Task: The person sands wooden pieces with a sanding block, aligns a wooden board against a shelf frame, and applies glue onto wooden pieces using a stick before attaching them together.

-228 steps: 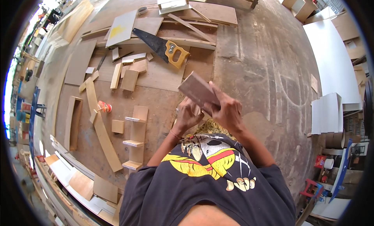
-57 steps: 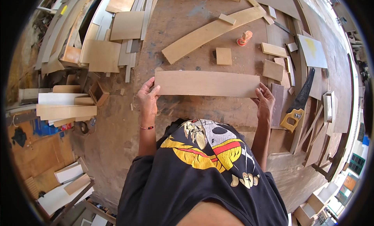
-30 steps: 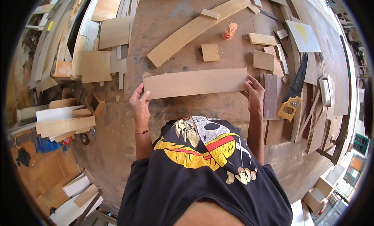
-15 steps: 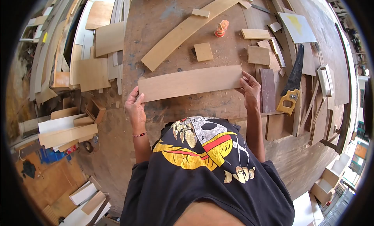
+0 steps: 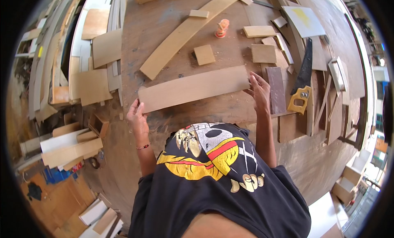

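A long, thin wooden board (image 5: 195, 88) spans the space between my two hands above the workbench (image 5: 164, 37). Its left end slopes a little lower than its right. My left hand (image 5: 138, 116) grips the lower left corner, thumb on the near side. At the other end, my right hand (image 5: 259, 91) has its fingers bent around the board's edge, more loosely than the left. Just beyond the board lies a small square wood block (image 5: 204, 55), and a longer wooden plank (image 5: 191, 35) runs diagonally behind it.
A handsaw (image 5: 303, 76) with a yellow handle lies at the right, near a dark brown wood strip (image 5: 276, 90). An orange-red container (image 5: 222, 28) stands farther back. Offcuts (image 5: 263, 53) lie right of it, and stacked panels (image 5: 92, 84) fill the left side.
The view has turned slightly, so the bench items appear farther left. The board tilts more, its left end lower. My right-hand fingers have shifted and loosened at its end.
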Demonstrator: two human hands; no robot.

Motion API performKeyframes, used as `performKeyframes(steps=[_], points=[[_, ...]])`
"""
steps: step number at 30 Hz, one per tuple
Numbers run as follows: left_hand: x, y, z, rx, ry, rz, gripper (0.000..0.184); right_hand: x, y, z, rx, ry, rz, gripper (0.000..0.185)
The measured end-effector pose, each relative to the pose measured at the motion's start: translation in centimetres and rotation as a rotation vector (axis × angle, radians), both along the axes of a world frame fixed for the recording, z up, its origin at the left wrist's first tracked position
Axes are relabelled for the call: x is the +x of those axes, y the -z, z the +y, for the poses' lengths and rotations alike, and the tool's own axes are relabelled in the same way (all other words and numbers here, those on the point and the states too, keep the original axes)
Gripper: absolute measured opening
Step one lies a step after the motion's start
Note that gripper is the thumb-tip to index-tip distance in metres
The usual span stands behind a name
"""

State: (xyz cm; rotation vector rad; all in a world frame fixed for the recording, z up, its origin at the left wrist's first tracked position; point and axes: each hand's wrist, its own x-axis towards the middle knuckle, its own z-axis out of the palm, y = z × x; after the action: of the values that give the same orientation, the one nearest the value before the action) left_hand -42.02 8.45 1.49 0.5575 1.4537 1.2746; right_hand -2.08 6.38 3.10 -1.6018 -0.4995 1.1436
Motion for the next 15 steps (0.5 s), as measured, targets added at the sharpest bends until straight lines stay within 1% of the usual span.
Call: performKeyframes(steps=[1,3,5,6,9,10,11,13,14,15], points=[[-0.1,0.0,0.0,0.0,0.024,-0.002,0.036,0.3,0.1,0.0,0.005,0.005,0.018,0.036],[-0.2,-0.3,0.1,-0.009,-0.004,-0.001,0.034,0.6,0.2,0.0,0.004,0.017,0.016,0.036],[-0.8,-0.1,0.4,0.003,0.028,0.009,0.031,1.0,0.4,0.2,-0.061,-0.02,-0.055,0.035],[-1.0,-0.2,0.5,-0.021,0.027,0.013,0.03,1.4,1.0,0.2,-0.053,-0.03,-0.107,0.036],[-1.4,-0.5,1.1,-0.058,0.069,0.037,0.028,2.2,2.5,0.3,-0.068,0.014,-0.143,0.035],[-1.6,-0.8,1.3,-0.112,0.094,0.068,0.027,2.0,2.6,0.2,-0.072,0.021,-0.11,0.043],[-1.6,-1.0,1.4,-0.167,0.116,0.102,0.026,2.0,2.7,0.2,-0.071,0.046,-0.104,0.043],[-1.5,-1.1,1.6,-0.16,0.168,0.132,0.027,2.0,3.1,0.4,-0.137,-0.118,-0.118,0.053],[-1.7,-0.8,1.8,-0.193,0.206,0.133,0.03,1.9,3.9,0.5,-0.191,-0.138,-0.142,0.062],[-1.9,-0.7,2.0,-0.226,0.239,0.134,0.033,2.0,3.3,0.6,-0.186,-0.131,-0.136,0.062]])
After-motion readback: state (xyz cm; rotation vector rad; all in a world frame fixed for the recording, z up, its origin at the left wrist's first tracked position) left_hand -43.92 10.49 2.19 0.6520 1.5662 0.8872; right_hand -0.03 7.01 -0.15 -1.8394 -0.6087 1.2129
